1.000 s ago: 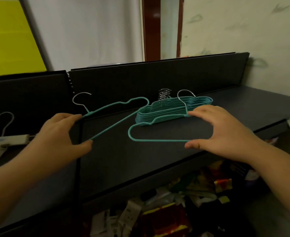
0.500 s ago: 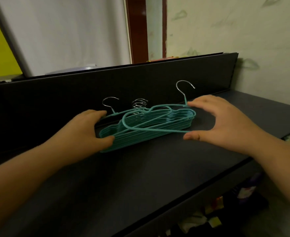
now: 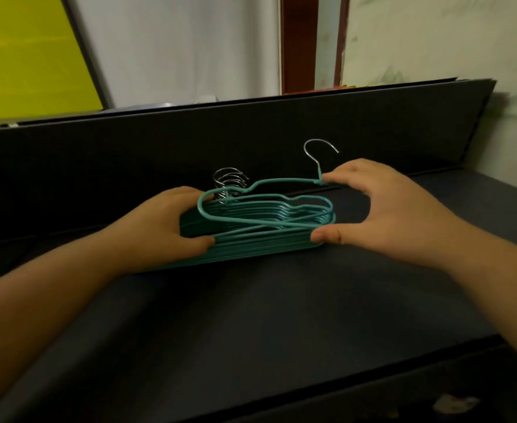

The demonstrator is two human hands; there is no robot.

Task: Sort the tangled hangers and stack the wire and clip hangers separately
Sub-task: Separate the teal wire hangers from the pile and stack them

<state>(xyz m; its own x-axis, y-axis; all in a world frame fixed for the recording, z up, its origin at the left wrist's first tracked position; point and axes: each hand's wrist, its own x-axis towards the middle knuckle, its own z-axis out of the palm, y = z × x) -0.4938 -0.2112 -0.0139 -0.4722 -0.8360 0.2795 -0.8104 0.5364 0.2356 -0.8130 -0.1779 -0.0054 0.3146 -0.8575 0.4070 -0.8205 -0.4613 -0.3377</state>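
Evidently squaring things up, the left hand (image 3: 171,221) gripped the near end of the teal wire-hanger stack (image 3: 251,239) while the right hand (image 3: 394,209) pinched the skewed top hanger (image 3: 269,190), its hook (image 3: 319,151) off to the right of the others. The stack lay on a dark counter (image 3: 266,325) against a black back panel (image 3: 251,138), pale walls behind.

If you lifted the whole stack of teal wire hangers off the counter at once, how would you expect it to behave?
The stack of teal wire hangers is thin coated wire, so it is probably light and a bit springy. The layers look loose, so they may fan apart unless the left hand and right hand squeeze both ends. The top hanger sits askew and could slide or snag.
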